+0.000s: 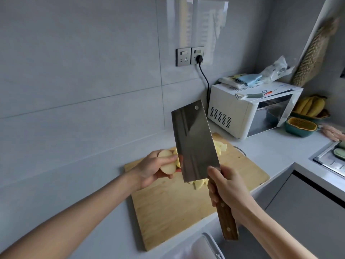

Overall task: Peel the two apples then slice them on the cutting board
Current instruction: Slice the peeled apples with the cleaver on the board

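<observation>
My left hand [151, 170] holds a peeled apple piece [167, 161] above the wooden cutting board [168, 206], fingers curled round it. My right hand [226, 189] grips the wooden handle of a cleaver [195, 141], whose wide steel blade is raised upright just right of the apple piece and hides part of it. Pale apple slices [221, 147] lie on the far part of the board, and more slices [199, 184] show below the blade's lower edge.
A white microwave [242, 113] stands behind the board, with a peeler [248, 96], cloths and a bag on top. Bananas [309, 107] and a green and yellow strainer bowl [300, 127] sit to the right. A sink [332, 157] is at the far right.
</observation>
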A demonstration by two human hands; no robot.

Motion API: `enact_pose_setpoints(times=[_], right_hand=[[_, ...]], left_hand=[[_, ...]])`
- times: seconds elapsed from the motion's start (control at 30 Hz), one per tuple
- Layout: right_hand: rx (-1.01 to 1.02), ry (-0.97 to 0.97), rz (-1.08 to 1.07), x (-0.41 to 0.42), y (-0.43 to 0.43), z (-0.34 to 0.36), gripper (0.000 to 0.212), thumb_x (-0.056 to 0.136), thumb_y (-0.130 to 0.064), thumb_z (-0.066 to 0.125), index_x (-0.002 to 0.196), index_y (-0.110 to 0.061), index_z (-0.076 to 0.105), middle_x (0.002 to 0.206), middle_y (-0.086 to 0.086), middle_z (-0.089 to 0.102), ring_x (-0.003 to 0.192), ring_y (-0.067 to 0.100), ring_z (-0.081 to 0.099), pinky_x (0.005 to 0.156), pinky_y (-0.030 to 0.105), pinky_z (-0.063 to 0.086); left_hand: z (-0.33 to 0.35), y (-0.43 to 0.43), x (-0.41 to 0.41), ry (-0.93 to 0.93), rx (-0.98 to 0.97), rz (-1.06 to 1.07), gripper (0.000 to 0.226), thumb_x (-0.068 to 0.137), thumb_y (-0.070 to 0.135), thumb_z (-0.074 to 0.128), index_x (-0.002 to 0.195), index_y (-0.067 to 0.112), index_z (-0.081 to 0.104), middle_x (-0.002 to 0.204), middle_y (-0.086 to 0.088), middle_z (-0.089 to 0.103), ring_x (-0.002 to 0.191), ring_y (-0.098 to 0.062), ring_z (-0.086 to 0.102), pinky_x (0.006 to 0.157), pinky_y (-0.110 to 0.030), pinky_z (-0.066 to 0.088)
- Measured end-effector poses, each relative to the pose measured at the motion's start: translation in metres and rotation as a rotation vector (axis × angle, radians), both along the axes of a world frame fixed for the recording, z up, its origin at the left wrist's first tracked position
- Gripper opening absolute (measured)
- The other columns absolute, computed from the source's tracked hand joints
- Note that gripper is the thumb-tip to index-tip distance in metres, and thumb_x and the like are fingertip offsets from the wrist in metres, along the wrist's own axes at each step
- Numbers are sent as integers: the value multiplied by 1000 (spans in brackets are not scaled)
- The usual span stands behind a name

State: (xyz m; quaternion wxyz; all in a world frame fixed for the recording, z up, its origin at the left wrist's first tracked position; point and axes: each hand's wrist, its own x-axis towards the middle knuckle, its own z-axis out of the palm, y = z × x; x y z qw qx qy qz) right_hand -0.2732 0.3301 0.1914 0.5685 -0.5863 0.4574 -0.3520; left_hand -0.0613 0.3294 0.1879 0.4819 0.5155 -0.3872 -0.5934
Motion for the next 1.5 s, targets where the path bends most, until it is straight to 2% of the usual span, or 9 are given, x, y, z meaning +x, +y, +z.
enact_pose_setpoints(times=[0.1,0.33,0.47,0.63,0.83,1.03,1.2,1.37,1.5], right_hand=[[-4,2,-13,-4,7,2,24,95,-23,50,79,-5,51,48,5,51,39,14,46,41,25,45],[-19,-10,-74,-6,14,5,23,95,-21,49,75,-10,52,47,4,50,38,13,46,41,25,45],[-23,8,-101,-11,6,10,21,94,-21,48,78,-9,53,48,5,48,38,13,44,41,25,45],[3,21,-98,-19,-4,12,19,92,-21,48,78,-10,51,49,4,48,38,14,43,43,26,44],[-44,-29,-166,-15,-14,15,20,92,-17,46,76,-5,48,48,4,45,38,15,41,40,26,41],[0,-14,-199,-18,-28,19,23,92,-18,47,72,-7,47,47,2,46,37,14,41,40,25,42],[19,-87,-219,-9,-31,13,20,92,-19,49,76,-7,50,48,3,48,37,13,43,40,25,42],[43,-27,-188,-10,-42,17,21,95,-21,48,81,-5,51,47,3,49,38,12,45,41,24,44],[33,-42,-193,-9,-46,15,21,94,-21,50,80,-5,52,48,3,50,38,12,46,40,24,44]], left_hand=[[1,6,-8,2,-39,37,32,76,23,69,98,2,59,89,-16,60,73,-21,62,50,-27,49],[0,3,-21,51,-108,-9,13,88,16,63,93,5,65,76,-7,65,64,-17,60,47,-27,44],[6,-8,-24,-2,-137,-73,12,90,16,61,91,5,67,77,-9,65,63,-17,60,48,-26,46],[18,-22,-24,-104,-117,-233,10,87,15,65,78,12,69,73,-9,66,63,-20,62,47,-26,47],[17,-42,-39,-1,-165,-128,11,87,15,63,84,5,62,67,-7,62,58,-18,58,47,-27,43],[24,-62,-32,-75,-167,-300,19,89,13,63,70,14,67,65,-3,63,58,-17,59,47,-26,44],[27,-78,-24,-150,-148,-336,14,81,20,69,79,9,60,67,-4,59,62,-18,57,50,-26,47],[25,-88,-18,-199,-117,-366,14,84,18,67,83,7,59,72,-9,57,64,-20,55,51,-27,46],[22,-91,-15,-158,-34,-330,39,74,35,76,101,13,58,91,-11,55,79,-23,56,56,-27,49]])
